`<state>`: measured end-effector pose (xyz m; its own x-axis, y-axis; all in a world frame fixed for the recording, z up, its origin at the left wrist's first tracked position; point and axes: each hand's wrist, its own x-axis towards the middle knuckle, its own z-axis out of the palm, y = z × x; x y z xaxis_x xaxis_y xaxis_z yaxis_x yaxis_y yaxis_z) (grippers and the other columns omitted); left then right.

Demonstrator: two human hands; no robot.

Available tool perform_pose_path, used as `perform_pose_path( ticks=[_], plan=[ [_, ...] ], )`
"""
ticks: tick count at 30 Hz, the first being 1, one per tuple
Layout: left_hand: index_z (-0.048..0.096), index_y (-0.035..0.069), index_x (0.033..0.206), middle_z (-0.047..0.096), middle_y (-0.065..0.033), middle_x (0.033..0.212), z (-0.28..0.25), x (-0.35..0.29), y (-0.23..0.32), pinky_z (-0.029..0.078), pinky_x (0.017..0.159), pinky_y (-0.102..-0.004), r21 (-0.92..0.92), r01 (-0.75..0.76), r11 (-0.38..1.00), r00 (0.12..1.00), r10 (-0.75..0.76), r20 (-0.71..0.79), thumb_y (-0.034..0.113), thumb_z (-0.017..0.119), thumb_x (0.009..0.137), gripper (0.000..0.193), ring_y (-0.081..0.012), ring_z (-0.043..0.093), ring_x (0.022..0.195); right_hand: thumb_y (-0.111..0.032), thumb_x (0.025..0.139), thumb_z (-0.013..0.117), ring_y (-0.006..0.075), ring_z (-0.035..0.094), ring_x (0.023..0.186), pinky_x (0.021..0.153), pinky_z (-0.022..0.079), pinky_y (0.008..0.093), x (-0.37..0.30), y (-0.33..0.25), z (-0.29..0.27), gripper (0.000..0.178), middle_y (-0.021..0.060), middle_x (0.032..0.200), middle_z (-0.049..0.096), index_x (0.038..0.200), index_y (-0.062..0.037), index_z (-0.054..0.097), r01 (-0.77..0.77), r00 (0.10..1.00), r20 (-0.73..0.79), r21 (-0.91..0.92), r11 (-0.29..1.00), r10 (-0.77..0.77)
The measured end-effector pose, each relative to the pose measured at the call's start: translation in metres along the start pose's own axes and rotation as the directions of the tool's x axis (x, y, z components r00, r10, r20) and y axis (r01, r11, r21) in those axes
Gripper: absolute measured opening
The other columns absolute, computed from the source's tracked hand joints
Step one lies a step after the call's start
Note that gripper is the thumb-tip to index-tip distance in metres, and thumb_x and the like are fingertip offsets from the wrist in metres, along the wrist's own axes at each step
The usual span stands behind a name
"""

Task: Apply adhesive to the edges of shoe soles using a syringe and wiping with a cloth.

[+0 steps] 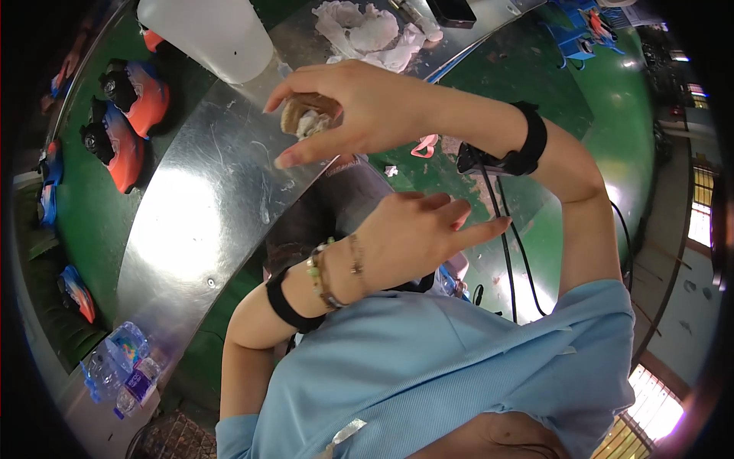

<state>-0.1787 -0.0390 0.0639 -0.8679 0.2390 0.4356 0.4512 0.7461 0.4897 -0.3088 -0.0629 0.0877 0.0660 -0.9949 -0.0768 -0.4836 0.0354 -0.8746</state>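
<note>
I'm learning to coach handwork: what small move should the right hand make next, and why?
Perhaps the right hand should draw its thumb slightly toward the brown piece: the piece shows between thumb and forefinger, yet the thumb's tip stands apart from it. Whether other fingers grip the piece is hidden.

Plastic bottles (pixel 138 384) sit lower left, orange shoes (pixel 124 159) upper left, a black device (pixel 453 11) up top.
</note>
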Motion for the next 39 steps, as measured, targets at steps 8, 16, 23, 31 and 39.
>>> perform_pose_path(
  ticks=[8, 16, 23, 31, 39],
  plan=[
    [0.058, 0.015, 0.092, 0.054, -0.0003, 0.069, 0.005, -0.019, -0.011, 0.047, 0.050, -0.0286, 0.082, 0.136, 0.987, 0.991, -0.136, -0.014, 0.016, 0.058, 0.068, 0.024, -0.0160, 0.060, 0.066, -0.034, 0.075, 0.071, 0.0118, 0.054, 0.081, 0.071, 0.045, 0.0259, -0.028, -0.009, 0.028, 0.047, 0.0052, 0.092, 0.058, 0.109, -0.0050, 0.055, 0.019, 0.996, -0.086, 0.032, 0.999, -0.016],
    [0.059, 0.015, 0.100, 0.059, -0.0029, 0.082, 0.031, -0.046, -0.005, 0.049, 0.063, -0.0322, -0.202, 0.173, 0.964, 0.953, -0.112, 0.281, 0.018, 0.058, 0.078, 0.023, -0.0194, 0.059, 0.080, -0.020, 0.088, 0.056, 0.0083, 0.051, 0.084, 0.072, 0.044, 0.0221, -0.051, -0.017, 0.030, 0.035, 0.0012, 0.093, 0.054, 0.116, -0.0014, 0.049, -0.075, 0.954, -0.227, 0.457, 0.887, 0.197],
    [0.056, 0.013, 0.115, 0.063, -0.0041, 0.089, -0.018, -0.110, -0.013, 0.049, 0.064, -0.0298, -0.261, 0.464, 0.847, 0.884, -0.422, 0.204, 0.009, 0.066, 0.074, 0.043, -0.0208, 0.060, 0.077, -0.033, 0.092, 0.046, 0.0092, 0.050, 0.075, 0.068, 0.040, 0.0218, -0.039, -0.010, -0.016, 0.037, 0.0030, 0.083, 0.055, 0.106, 0.0004, 0.051, 0.080, 0.881, -0.462, 0.361, 0.929, 0.104],
    [0.054, -0.001, 0.113, 0.065, -0.0091, 0.090, -0.129, -0.220, 0.004, 0.047, 0.073, -0.0258, -0.540, 0.798, 0.269, 0.300, -0.953, -0.032, 0.005, 0.054, 0.085, 0.029, -0.0132, 0.061, 0.083, -0.023, 0.094, 0.039, 0.0143, 0.053, 0.076, 0.077, 0.046, 0.0311, -0.022, 0.040, -0.008, 0.031, 0.0081, 0.088, 0.057, 0.107, 0.0026, 0.051, 0.415, 0.627, -0.770, 0.197, 0.888, -0.122],
    [0.043, 0.000, 0.123, 0.058, -0.0147, 0.111, -0.227, -0.345, -0.115, 0.046, 0.087, -0.0302, -0.837, 0.541, 0.085, -0.092, -0.983, -0.160, 0.032, 0.047, 0.093, 0.044, -0.0209, 0.058, 0.101, -0.026, 0.093, 0.036, 0.0167, 0.052, 0.077, 0.079, 0.047, 0.0355, -0.039, 0.072, 0.013, 0.036, 0.0105, 0.090, 0.053, 0.107, 0.0045, 0.049, 0.348, 0.555, -0.832, 0.250, 0.904, 0.016]
  ],
)
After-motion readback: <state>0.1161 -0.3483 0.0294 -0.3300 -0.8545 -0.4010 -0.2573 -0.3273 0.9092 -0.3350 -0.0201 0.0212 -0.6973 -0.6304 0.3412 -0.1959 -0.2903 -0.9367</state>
